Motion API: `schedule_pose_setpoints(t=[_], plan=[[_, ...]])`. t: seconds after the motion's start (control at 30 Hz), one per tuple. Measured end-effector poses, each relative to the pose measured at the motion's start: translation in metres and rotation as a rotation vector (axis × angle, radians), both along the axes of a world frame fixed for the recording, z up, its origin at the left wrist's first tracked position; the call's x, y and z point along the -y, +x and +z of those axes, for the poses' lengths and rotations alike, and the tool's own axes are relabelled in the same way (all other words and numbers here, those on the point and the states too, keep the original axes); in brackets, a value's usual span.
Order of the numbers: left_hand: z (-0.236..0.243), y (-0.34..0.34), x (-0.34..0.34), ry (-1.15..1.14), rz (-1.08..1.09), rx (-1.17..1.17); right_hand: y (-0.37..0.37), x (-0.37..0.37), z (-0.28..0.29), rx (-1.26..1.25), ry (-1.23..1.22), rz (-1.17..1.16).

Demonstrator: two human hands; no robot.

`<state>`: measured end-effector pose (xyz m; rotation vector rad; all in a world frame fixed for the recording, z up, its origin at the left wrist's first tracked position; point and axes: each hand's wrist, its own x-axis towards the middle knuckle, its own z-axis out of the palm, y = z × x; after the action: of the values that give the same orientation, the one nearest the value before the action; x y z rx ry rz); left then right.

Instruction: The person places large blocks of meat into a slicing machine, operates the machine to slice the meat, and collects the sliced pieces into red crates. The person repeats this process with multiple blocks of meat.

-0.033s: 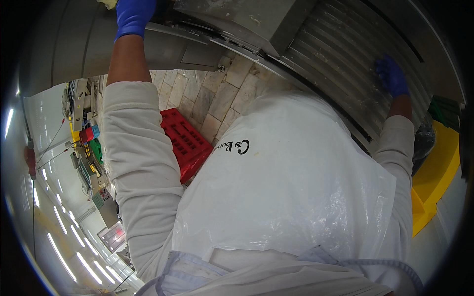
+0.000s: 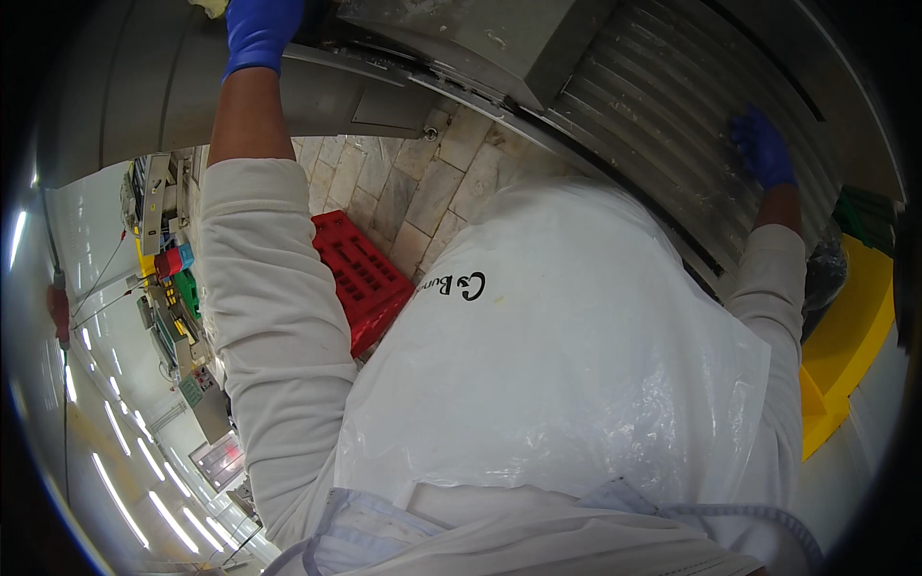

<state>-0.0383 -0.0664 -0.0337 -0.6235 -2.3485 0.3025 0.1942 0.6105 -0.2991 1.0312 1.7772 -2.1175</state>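
My left hand (image 2: 261, 36), in a blue glove, reaches to the top edge of the view over the metal machine. Its fingers are cut off, so what they hold, if anything, is hidden. A pale yellowish piece (image 2: 209, 8) shows just beside it, too little of it in view to name. On the right, my blue-gloved right hand (image 2: 764, 149) rests on or just over a ribbed metal surface (image 2: 663, 106). Its fingers look stretched out, dim in the shade, and nothing shows in them. Between the two hands stands a grey metal housing (image 2: 471, 38).
A red plastic crate (image 2: 360, 278) sits on the tiled floor (image 2: 432, 182) by my left forearm. At the right are a yellow container (image 2: 850, 336), a dark plastic bag (image 2: 826, 274) and a green crate (image 2: 864, 216). A white apron (image 2: 567, 355) covers my front. Other equipment stands far left.
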Motion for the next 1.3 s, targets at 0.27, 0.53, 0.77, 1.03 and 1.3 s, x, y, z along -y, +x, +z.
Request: schedule_pose_setpoints(t=[0.27,0.53,0.77,1.03,1.3], plan=[[0.002,-0.005,0.005,-0.254,-0.084,-0.112,0.000,-0.008,-0.009,0.026,0.035,0.022],[0.000,-0.002,-0.003,-0.027,-0.021,-0.013,-0.001,-0.011,-0.010,0.079,0.042,0.040],[0.002,0.003,-0.005,-0.031,-0.044,-0.010,0.000,-0.007,-0.005,0.077,0.058,0.063],[0.002,0.005,-0.012,0.089,0.000,0.046,0.002,-0.010,-0.009,0.071,0.071,0.065],[0.007,0.010,-0.021,0.206,0.052,0.116,0.001,-0.018,-0.022,0.003,0.005,0.048]])
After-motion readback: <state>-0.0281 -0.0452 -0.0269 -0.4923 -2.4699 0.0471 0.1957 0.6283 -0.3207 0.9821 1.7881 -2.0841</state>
